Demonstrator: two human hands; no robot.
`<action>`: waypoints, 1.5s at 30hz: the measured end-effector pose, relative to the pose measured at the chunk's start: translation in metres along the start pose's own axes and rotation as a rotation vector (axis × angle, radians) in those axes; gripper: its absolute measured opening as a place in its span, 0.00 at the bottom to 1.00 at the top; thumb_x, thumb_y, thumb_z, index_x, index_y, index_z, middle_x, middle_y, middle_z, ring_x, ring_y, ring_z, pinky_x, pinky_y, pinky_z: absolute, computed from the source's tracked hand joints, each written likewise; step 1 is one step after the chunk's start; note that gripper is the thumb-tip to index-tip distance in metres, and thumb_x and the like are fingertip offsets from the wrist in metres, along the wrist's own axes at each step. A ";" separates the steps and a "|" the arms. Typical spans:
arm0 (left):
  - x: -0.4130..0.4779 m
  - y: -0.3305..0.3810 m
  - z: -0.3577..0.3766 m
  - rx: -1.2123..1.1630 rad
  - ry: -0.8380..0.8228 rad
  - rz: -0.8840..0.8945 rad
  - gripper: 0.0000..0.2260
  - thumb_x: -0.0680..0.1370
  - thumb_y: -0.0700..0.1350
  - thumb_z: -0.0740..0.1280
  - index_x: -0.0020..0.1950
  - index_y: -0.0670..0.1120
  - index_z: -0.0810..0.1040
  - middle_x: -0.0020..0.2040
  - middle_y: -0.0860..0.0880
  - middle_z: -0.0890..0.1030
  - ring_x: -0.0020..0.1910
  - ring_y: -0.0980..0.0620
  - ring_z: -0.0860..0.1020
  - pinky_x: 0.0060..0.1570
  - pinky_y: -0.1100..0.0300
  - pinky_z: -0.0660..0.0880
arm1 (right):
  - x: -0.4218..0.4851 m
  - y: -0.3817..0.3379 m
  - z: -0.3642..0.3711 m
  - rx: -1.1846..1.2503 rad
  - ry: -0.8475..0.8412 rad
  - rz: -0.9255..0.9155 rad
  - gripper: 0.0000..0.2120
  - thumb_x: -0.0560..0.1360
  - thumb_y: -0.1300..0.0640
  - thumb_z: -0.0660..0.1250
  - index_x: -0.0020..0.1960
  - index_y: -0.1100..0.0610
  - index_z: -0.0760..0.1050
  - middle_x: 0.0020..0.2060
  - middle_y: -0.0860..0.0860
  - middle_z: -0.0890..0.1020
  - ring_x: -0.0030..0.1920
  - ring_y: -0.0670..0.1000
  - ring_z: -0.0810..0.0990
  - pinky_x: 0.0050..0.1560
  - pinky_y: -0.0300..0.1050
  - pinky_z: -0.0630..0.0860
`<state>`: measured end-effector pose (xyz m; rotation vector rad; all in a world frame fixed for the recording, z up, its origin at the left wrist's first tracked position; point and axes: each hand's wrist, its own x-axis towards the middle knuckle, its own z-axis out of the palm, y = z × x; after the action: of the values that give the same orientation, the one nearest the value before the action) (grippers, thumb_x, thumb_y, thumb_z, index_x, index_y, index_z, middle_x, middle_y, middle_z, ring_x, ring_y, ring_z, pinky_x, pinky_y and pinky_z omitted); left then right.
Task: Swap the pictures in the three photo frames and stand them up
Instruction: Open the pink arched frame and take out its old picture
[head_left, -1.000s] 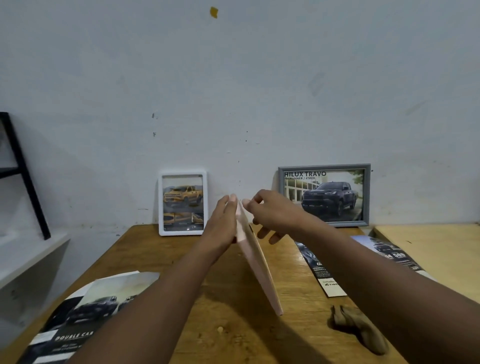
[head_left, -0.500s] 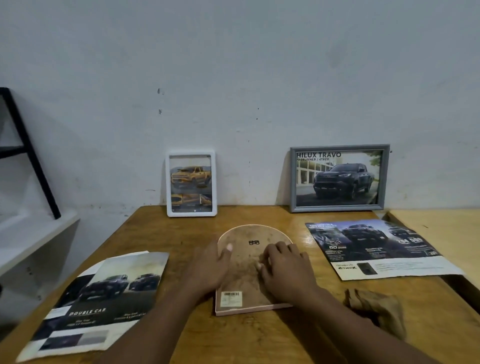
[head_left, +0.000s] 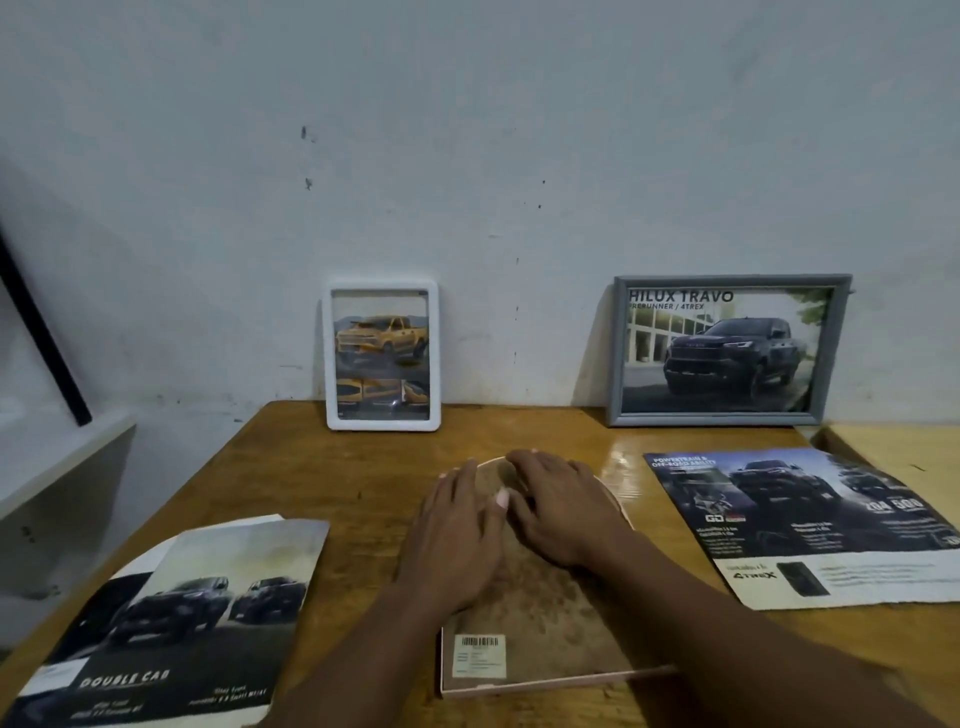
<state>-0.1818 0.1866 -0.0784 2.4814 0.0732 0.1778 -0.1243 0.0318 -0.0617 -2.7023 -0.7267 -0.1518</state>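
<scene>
Your left hand lay flat on the brown backing of the arched frame, fingers straight and close together, thumb stretched toward your right hand. The right hand rested palm-down just beside it, its fingers loosely spread over the rounded top; whether any fingertip caught a tab there could not be told. Both forearms reached in from the near edge, the right one crossing the frame's near right corner. The arched frame lay face down on the bench, near the front middle, with its straight pink edge toward you and a barcode sticker at its near left corner. A strip of bare wood ran on each side of it: to the left before a brochure lettered "DOUBLE CAB", and to the right before a second brochure showing dark pickups, both lying flat and apart from the frame. More open wood stretched beyond your fingertips to the back of the bench. There a white frame holding a yellow pickup stood upright against the wall, left of centre. A grey frame headed "HILUX TRAVO" leaned against the wall well to its right. A paler table top met the bench at the far right, close behind the second brochure. A white shelf sat lower at the left beneath a slanting black bar.
</scene>
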 end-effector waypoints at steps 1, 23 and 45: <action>0.001 -0.001 0.001 -0.015 0.007 0.002 0.30 0.83 0.64 0.49 0.83 0.53 0.50 0.82 0.51 0.55 0.81 0.52 0.51 0.77 0.50 0.54 | 0.000 0.000 0.000 -0.001 0.014 0.000 0.22 0.81 0.41 0.53 0.72 0.47 0.63 0.68 0.49 0.74 0.67 0.51 0.71 0.70 0.53 0.65; 0.003 -0.001 0.003 0.054 0.030 0.014 0.44 0.75 0.72 0.60 0.83 0.55 0.45 0.82 0.53 0.54 0.80 0.51 0.56 0.76 0.46 0.60 | 0.076 0.001 0.015 -0.117 0.066 0.153 0.27 0.78 0.32 0.46 0.57 0.52 0.70 0.51 0.54 0.82 0.57 0.58 0.74 0.60 0.61 0.64; 0.017 0.018 -0.064 -0.099 0.397 0.267 0.35 0.76 0.60 0.70 0.78 0.56 0.58 0.73 0.51 0.63 0.62 0.63 0.63 0.58 0.59 0.66 | -0.030 0.001 -0.072 1.185 0.205 0.376 0.16 0.80 0.54 0.66 0.66 0.49 0.70 0.58 0.52 0.80 0.55 0.54 0.81 0.50 0.56 0.82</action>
<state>-0.1737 0.2124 -0.0153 2.3160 -0.0990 0.7672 -0.1505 -0.0078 0.0000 -1.5933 -0.1179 0.0830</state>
